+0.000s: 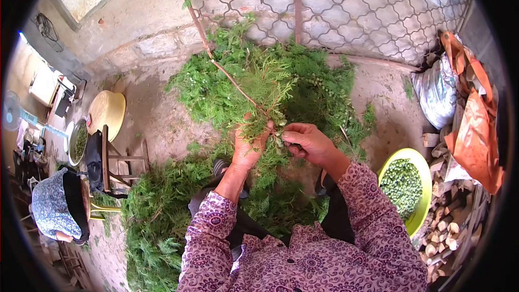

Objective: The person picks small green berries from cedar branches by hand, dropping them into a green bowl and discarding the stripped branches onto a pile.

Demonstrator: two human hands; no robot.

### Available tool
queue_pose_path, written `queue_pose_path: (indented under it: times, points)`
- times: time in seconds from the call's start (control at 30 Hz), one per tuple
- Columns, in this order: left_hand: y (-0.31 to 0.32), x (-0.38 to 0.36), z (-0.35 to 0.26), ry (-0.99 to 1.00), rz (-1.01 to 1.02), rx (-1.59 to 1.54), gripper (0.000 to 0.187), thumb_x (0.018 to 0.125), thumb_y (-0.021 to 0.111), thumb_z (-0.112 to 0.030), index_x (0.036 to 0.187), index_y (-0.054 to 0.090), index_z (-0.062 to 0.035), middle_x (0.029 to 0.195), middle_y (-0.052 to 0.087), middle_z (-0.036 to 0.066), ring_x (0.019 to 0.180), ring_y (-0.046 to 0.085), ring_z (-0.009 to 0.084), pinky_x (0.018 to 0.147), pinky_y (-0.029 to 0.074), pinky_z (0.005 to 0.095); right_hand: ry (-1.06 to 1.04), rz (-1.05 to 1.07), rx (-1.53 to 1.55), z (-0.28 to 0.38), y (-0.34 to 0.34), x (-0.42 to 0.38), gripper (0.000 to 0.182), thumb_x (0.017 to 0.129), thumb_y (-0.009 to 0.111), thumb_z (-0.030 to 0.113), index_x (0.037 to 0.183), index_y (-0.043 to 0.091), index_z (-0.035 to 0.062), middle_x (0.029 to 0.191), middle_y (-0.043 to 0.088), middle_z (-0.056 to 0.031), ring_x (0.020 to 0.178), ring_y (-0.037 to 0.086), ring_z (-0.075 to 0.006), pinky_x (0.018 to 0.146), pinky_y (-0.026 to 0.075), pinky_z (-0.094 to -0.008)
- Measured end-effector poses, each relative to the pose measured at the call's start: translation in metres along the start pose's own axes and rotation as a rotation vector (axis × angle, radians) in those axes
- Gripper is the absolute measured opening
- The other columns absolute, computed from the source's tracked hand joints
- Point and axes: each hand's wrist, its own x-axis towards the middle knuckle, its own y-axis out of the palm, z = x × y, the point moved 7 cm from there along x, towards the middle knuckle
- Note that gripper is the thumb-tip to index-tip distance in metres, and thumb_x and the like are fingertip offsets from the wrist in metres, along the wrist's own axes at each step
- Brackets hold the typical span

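My left hand (250, 143) is closed around a leafy evergreen branch (230, 77). Its long reddish-brown stem slants up and away to the top left. At the twig end, my right hand (309, 143) pinches at a small cluster of pale green cones (279, 134); what lies right between its fingertips is partly hidden. Below and beyond both hands, a large heap of cut evergreen branches (319, 84) covers the ground. More cut greenery (157, 211) is piled at the left, beside my legs.
A yellow-green basin (425, 209) of small green cones (401, 186) stands at my right. Chopped firewood (446, 232), a white sack (436, 87) and an orange bag (474, 130) lie beyond. Leftward are a wooden stool (127, 158), a tan tub (111, 109) and a seated person (54, 203).
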Motion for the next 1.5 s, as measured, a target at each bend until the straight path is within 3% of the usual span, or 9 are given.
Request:
queue_pose_path:
  times: [0.23,0.3,0.5,0.7,0.83,0.97,1.1,1.27,1.5]
  points:
    - [0.006,-0.001,0.012,-0.047,0.032,-0.056,0.019,0.080,0.058,-0.002,0.095,0.047,-0.0023,0.081,0.056,0.001,0.074,0.052,0.0083,0.063,0.044,0.0229,-0.026,0.010,0.064,0.001,0.001,-0.001,0.013,0.076,0.063,0.011,0.082,0.053,0.0065,0.067,0.051,-0.0001,0.049,0.044,-0.0072,0.038,0.026,-0.0189]
    - [0.007,0.001,0.033,-0.241,-0.020,-0.476,0.022,0.079,0.058,0.000,0.098,0.046,-0.0025,0.084,0.056,0.001,0.077,0.051,0.0077,0.065,0.044,0.0223,-0.031,0.009,0.060,0.002,0.002,-0.001,0.013,0.076,0.063,0.011,0.082,0.052,0.0064,0.067,0.051,-0.0001,0.049,0.044,-0.0072,0.038,0.026,-0.0191]
    - [0.010,-0.002,0.012,-0.153,0.031,-0.157,0.022,0.079,0.057,0.002,0.098,0.047,-0.0030,0.085,0.056,0.000,0.078,0.051,0.0074,0.066,0.043,0.0212,0.007,-0.008,0.091,-0.001,0.002,0.000,0.015,0.076,0.064,0.013,0.082,0.052,0.0063,0.067,0.051,0.0005,0.048,0.043,-0.0067,0.039,0.026,-0.0194]
    - [0.009,-0.003,0.020,-0.187,0.033,-0.212,0.017,0.078,0.058,0.001,0.093,0.050,-0.0021,0.082,0.057,0.000,0.074,0.052,0.0069,0.064,0.043,0.0216,-0.069,-0.046,-0.046,0.001,0.001,0.003,0.022,0.072,0.067,0.017,0.083,0.054,0.0038,0.062,0.051,0.0000,0.044,0.040,-0.0055,0.038,0.025,-0.0196]
    - [0.012,-0.005,0.023,-0.181,0.008,-0.157,0.015,0.078,0.058,0.000,0.091,0.052,-0.0018,0.081,0.058,0.000,0.074,0.053,0.0074,0.064,0.044,0.0220,-0.095,-0.120,-0.320,0.009,0.001,0.000,0.020,0.074,0.065,0.021,0.080,0.055,0.0042,0.057,0.047,0.0016,0.045,0.040,-0.0049,0.040,0.028,-0.0199]
    - [0.013,-0.006,0.023,-0.258,-0.031,-0.349,0.011,0.078,0.058,0.000,0.088,0.054,-0.0020,0.080,0.059,0.002,0.073,0.055,0.0101,0.062,0.044,0.0232,-0.102,-0.111,-0.420,0.014,0.004,0.001,0.020,0.074,0.065,0.021,0.076,0.056,0.0041,0.051,0.045,0.0020,0.043,0.039,-0.0052,0.039,0.028,-0.0204]
    - [0.011,-0.010,0.034,-0.402,-0.054,-0.442,0.005,0.078,0.059,-0.005,0.082,0.057,-0.0027,0.076,0.060,0.004,0.073,0.055,0.0142,0.066,0.043,0.0267,-0.033,-0.077,-0.254,0.004,-0.001,0.004,0.016,0.075,0.063,0.019,0.074,0.055,0.0043,0.054,0.046,0.0010,0.042,0.040,-0.0060,0.039,0.028,-0.0205]
    - [-0.005,-0.004,0.051,-0.458,-0.131,-0.504,0.010,0.078,0.061,-0.013,0.080,0.058,-0.0032,0.076,0.060,0.005,0.077,0.053,0.0151,0.076,0.039,0.0294,0.010,0.054,0.155,0.005,0.004,-0.003,0.009,0.078,0.057,0.011,0.079,0.052,0.0033,0.070,0.053,-0.0042,0.050,0.044,-0.0074,0.038,0.027,-0.0188]
    - [-0.004,-0.004,0.041,-0.418,-0.120,-0.492,0.012,0.079,0.061,-0.016,0.080,0.060,-0.0039,0.078,0.060,0.004,0.078,0.052,0.0149,0.078,0.037,0.0300,-0.122,0.045,-0.011,0.012,0.002,-0.004,0.011,0.078,0.058,0.008,0.086,0.053,0.0023,0.070,0.052,-0.0029,0.053,0.045,-0.0060,0.041,0.030,-0.0185]
